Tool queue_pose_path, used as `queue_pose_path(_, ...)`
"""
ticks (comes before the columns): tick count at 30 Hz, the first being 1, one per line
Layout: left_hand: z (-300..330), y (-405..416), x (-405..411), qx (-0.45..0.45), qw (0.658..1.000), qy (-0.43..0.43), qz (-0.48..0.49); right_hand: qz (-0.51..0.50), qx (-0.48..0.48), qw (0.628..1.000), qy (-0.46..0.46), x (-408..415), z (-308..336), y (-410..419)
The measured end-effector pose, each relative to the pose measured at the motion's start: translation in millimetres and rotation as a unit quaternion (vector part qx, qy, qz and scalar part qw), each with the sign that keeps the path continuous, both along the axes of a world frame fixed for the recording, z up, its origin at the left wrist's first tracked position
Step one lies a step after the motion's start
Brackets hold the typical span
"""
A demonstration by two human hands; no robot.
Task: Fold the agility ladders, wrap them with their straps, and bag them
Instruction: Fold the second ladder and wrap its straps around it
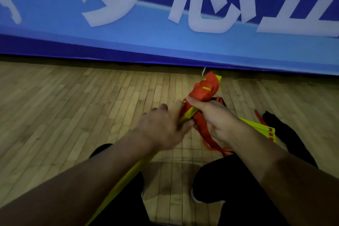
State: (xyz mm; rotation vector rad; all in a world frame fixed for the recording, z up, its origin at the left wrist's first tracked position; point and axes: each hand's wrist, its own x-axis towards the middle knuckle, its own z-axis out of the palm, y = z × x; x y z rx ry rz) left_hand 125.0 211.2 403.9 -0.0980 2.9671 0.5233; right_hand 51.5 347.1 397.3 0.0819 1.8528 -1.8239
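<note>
A bundle of yellow ladder rungs (189,113) runs from my lap up to the centre of the view, its far end wrapped in orange strap (206,88). My left hand (163,124) grips the bundle from the left. My right hand (214,117) holds it from the right, thumb pressed on the orange wrap. Loose orange strap (211,141) hangs down below my right hand. A second set of yellow rungs (260,128) lies on the floor to the right, beside a black bag (286,134).
I am crouched on a wooden plank floor (91,106), my dark-trousered knees at the bottom of the view. A blue banner (165,38) with large white characters stands along the far edge, close behind the bundle.
</note>
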Motion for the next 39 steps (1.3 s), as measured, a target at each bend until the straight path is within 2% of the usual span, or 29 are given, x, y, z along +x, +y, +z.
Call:
queue_pose_path(1, 3, -12, -4, 0.129, 0.991, -0.026, 0.037, 0.023, -0.036, 0.999, 0.001, -1, 1, 4)
queue_pose_path(2, 6, -22, -7, 0.259, 0.96, -0.065, 0.081, 0.047, -0.067, 0.997, 0.001, -1, 3, 7)
queue_pose_path(4, 6, -32, -6, 0.451, 0.872, -0.156, 0.108, 0.081, -0.108, 0.991, 0.001, -2, 8, 9)
queue_pose_path(6, 4, -31, -2, 0.556, 0.804, -0.202, 0.062, 0.089, -0.103, 0.991, 0.003, -3, 10, 9)
queue_pose_path(7, 4, -30, -1, 0.567, 0.799, -0.196, 0.054, 0.086, -0.076, 0.993, 0.009, -3, 12, 8)
queue_pose_path(9, 3, -27, -3, 0.532, 0.828, -0.163, 0.073, 0.067, 0.011, 0.997, 0.032, -2, 11, 6)
queue_pose_path(10, 1, -26, -6, 0.481, 0.86, -0.146, 0.087, 0.056, 0.055, 0.996, 0.043, -1, 9, 4)
queue_pose_path(12, -2, -19, -14, 0.316, 0.939, -0.089, 0.105, 0.039, 0.111, 0.991, 0.058, 1, 5, -3)
queue_pose_path(14, -9, -9, -16, 0.156, 0.98, -0.013, 0.122, 0.037, 0.122, 0.99, 0.066, 4, 5, -12)
queue_pose_path(16, -12, 1, -11, 0.063, 0.992, 0.021, 0.109, 0.027, 0.113, 0.991, 0.063, 6, 7, -18)
queue_pose_path(19, -20, 13, 0, -0.077, 0.996, 0.034, 0.03, -0.016, 0.109, 0.993, 0.045, 6, 8, -16)
queue_pose_path(21, -11, 8, 2, -0.085, 0.995, 0.05, -0.014, -0.026, 0.078, 0.996, 0.044, 5, 3, -10)
queue_pose_path(22, -7, -1, 1, -0.024, 0.999, 0.043, -0.016, -0.017, 0.055, 0.997, 0.047, 4, 1, -7)
queue_pose_path(23, -2, -10, -1, 0.081, 0.996, 0.023, 0.0, -0.005, 0.025, 0.999, 0.047, 4, 0, -5)
queue_pose_path(24, 1, -20, -4, 0.21, 0.977, -0.016, 0.031, 0.009, -0.006, 0.999, 0.047, 3, 0, -2)
queue_pose_path(26, 4, -32, -5, 0.438, 0.886, -0.138, 0.065, 0.027, -0.051, 0.997, 0.047, 1, 1, 2)
queue_pose_path(27, 1, -34, -3, 0.515, 0.834, -0.188, 0.058, 0.025, -0.056, 0.997, 0.047, -1, 2, 3)
queue_pose_path(28, -1, -33, -1, 0.57, 0.794, -0.209, 0.047, 0.018, -0.05, 0.997, 0.047, -4, 2, 4)
queue_pose_path(29, -3, -31, 1, 0.587, 0.782, -0.203, 0.045, 0.007, -0.037, 0.998, 0.046, -5, 2, 4)
queue_pose_path(31, -5, -25, 1, 0.559, 0.808, -0.174, 0.066, -0.016, -0.013, 0.999, 0.037, -7, -2, 5)
queue_pose_path(33, -3, -20, -1, 0.487, 0.855, -0.155, 0.083, -0.035, 0.008, 0.999, 0.023, -6, -8, 4)
queue_pose_path(35, 1, -16, -4, 0.382, 0.911, -0.132, 0.078, -0.049, 0.035, 0.998, 0.013, -7, -13, 4)
queue_pose_path(39, 2, -4, -10, 0.16, 0.981, -0.066, 0.082, -0.067, 0.066, 0.995, 0.012, -7, -12, 1)
